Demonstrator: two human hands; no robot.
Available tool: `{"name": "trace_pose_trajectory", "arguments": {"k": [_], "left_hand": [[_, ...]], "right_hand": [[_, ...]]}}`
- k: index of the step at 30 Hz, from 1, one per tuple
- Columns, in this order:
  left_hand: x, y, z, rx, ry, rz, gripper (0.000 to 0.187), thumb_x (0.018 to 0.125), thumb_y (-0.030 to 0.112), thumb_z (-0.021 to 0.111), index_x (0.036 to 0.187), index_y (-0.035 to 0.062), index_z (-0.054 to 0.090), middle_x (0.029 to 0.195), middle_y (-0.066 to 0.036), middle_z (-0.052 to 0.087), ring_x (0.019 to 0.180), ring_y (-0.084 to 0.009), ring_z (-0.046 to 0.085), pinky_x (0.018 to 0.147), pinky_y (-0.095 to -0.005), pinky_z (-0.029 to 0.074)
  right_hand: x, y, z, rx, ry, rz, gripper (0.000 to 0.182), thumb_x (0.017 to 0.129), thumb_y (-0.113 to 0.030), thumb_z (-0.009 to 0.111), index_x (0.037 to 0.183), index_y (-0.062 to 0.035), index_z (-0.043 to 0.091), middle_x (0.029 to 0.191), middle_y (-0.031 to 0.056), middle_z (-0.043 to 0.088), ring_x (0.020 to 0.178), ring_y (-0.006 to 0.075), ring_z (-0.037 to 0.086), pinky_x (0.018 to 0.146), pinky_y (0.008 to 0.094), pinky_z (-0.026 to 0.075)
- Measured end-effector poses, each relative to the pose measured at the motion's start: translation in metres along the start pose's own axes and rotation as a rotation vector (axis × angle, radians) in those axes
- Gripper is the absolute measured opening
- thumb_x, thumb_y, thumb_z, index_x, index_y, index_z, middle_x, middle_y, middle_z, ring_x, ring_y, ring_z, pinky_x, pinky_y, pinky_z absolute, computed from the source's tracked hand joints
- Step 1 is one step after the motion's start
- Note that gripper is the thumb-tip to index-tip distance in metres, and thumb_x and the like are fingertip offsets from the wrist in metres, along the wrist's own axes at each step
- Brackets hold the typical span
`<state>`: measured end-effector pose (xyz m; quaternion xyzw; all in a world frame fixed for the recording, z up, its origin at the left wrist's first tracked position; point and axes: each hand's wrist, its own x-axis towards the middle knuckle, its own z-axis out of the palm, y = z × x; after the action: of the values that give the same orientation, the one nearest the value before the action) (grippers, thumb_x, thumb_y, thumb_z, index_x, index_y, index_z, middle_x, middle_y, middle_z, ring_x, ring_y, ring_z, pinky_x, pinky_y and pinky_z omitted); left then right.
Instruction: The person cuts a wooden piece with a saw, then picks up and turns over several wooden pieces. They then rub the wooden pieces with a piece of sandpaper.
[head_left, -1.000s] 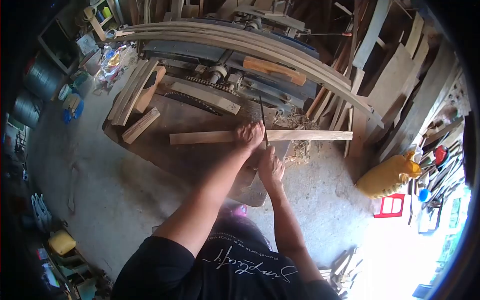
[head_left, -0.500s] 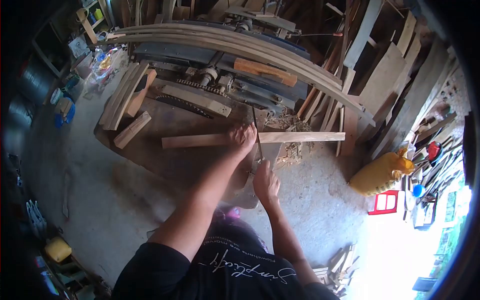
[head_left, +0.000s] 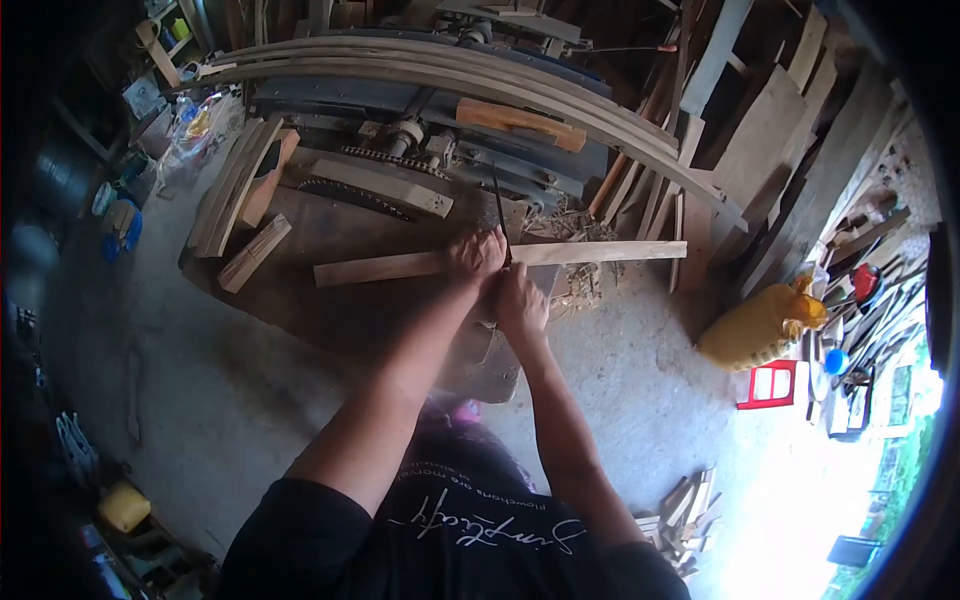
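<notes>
A long, narrow wooden strip (head_left: 610, 252) lies crosswise on the brown worktop (head_left: 345, 235), its right end sticking out past the edge. My left hand (head_left: 477, 254) is closed over the strip near its middle and presses it down. Just right of it, my right hand (head_left: 521, 300) is wrapped round the handle of a handsaw, close against the strip's near edge. The thin dark saw blade (head_left: 501, 200) crosses the strip beside my left fingers and points away from me. The handle itself is hidden in my fist.
Behind the worktop stands a machine with a toothed chain (head_left: 395, 160); long planks (head_left: 450, 75) lie across it. A curved, toothed blade (head_left: 355, 198) and a short block (head_left: 254, 254) rest on the worktop. A yellow sack (head_left: 750, 328) and red stool (head_left: 768, 385) stand at right.
My right hand has pushed the saw away from me, so the handle now sits near the strip. My left hand still holds the strip; the view has shifted slightly.
</notes>
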<state>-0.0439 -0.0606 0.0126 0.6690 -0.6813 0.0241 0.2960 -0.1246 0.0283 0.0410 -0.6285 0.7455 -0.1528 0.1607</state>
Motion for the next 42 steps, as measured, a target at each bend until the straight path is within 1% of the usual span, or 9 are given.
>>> {"name": "trace_pose_trajectory", "arguments": {"k": [14,20,26,27,28,30,32,36,42], "left_hand": [[-0.006,0.001,0.022,-0.053,0.004,0.022,0.049,0.093,0.035,0.038,0.062,0.0078,0.065,0.066,-0.013,0.065,0.064,-0.0336,0.063,0.067,-0.0484,0.047],[0.020,0.000,-0.032,-0.125,-0.532,0.061,0.042,0.089,0.033,0.038,0.090,0.0050,0.070,0.096,-0.023,0.065,0.095,-0.0354,0.064,0.083,-0.0468,0.048],[0.061,0.034,-0.116,-0.042,-0.697,-0.052,0.029,0.083,0.027,0.055,0.102,0.0090,0.068,0.111,-0.015,0.063,0.106,-0.0273,0.059,0.087,-0.0437,0.045],[0.072,0.036,-0.079,-0.019,-0.562,0.071,0.031,0.083,0.033,0.058,0.102,0.0119,0.068,0.111,-0.013,0.063,0.106,-0.0261,0.058,0.087,-0.0437,0.044],[0.089,0.036,-0.045,0.248,-0.407,0.532,0.031,0.082,0.036,0.062,0.104,0.0158,0.068,0.106,-0.010,0.064,0.099,-0.0241,0.060,0.081,-0.0418,0.047],[0.111,0.058,-0.086,0.137,-0.454,0.342,0.029,0.082,0.035,0.062,0.103,0.0158,0.067,0.105,-0.010,0.064,0.097,-0.0234,0.061,0.079,-0.0408,0.047],[0.142,0.063,-0.103,0.073,-0.456,0.287,0.028,0.082,0.034,0.062,0.103,0.0157,0.067,0.104,-0.009,0.065,0.095,-0.0228,0.061,0.078,-0.0397,0.048],[0.177,0.069,-0.120,0.017,-0.439,0.243,0.026,0.082,0.032,0.063,0.102,0.0157,0.067,0.101,-0.008,0.065,0.091,-0.0215,0.062,0.074,-0.0376,0.049],[0.179,0.057,-0.152,-0.199,-0.585,0.099,0.023,0.082,0.029,0.064,0.101,0.0156,0.066,0.098,-0.007,0.066,0.085,-0.0195,0.063,0.068,-0.0344,0.050]], "right_hand": [[-0.166,0.033,-0.067,-0.139,-0.053,0.064,0.020,0.094,-0.030,0.044,0.094,-0.0099,0.043,0.067,0.0171,0.064,0.065,0.0380,0.064,0.059,0.0516,0.049],[-0.167,0.019,-0.081,-0.245,-0.018,0.086,0.024,0.095,-0.033,0.042,0.097,-0.0097,0.047,0.076,0.0174,0.066,0.075,0.0395,0.065,0.064,0.0501,0.049],[-0.146,0.050,-0.051,-0.176,0.126,-0.025,0.020,0.093,-0.027,0.047,0.103,-0.0118,0.054,0.075,0.0210,0.064,0.072,0.0414,0.063,0.062,0.0512,0.050],[-0.139,0.066,-0.045,-0.145,0.219,-0.177,0.024,0.094,-0.024,0.045,0.110,-0.0074,0.053,0.091,0.0232,0.062,0.085,0.0383,0.062,0.070,0.0474,0.050],[-0.132,0.083,-0.039,-0.128,0.307,-0.332,0.029,0.095,-0.020,0.043,0.116,-0.0029,0.053,0.107,0.0254,0.059,0.099,0.0353,0.061,0.079,0.0436,0.049],[-0.119,0.044,-0.092,0.263,0.049,-0.026,0.024,0.098,-0.018,0.040,0.101,0.0027,0.051,0.094,0.0213,0.057,0.087,0.0316,0.055,0.076,0.0404,0.043],[-0.113,0.000,-0.129,0.233,0.151,0.026,0.025,0.100,-0.020,0.037,0.096,0.0021,0.050,0.091,0.0226,0.054,0.082,0.0309,0.052,0.073,0.0412,0.041],[-0.094,-0.031,-0.155,0.173,0.396,-0.275,0.027,0.099,-0.015,0.035,0.094,0.0066,0.050,0.077,0.0200,0.056,0.063,0.0277,0.052,0.054,0.0388,0.044],[-0.102,-0.039,-0.131,-0.071,0.416,-0.043,0.014,0.095,-0.016,0.047,0.097,-0.0041,0.052,0.069,0.0178,0.058,0.059,0.0305,0.059,0.054,0.0403,0.047]]}}
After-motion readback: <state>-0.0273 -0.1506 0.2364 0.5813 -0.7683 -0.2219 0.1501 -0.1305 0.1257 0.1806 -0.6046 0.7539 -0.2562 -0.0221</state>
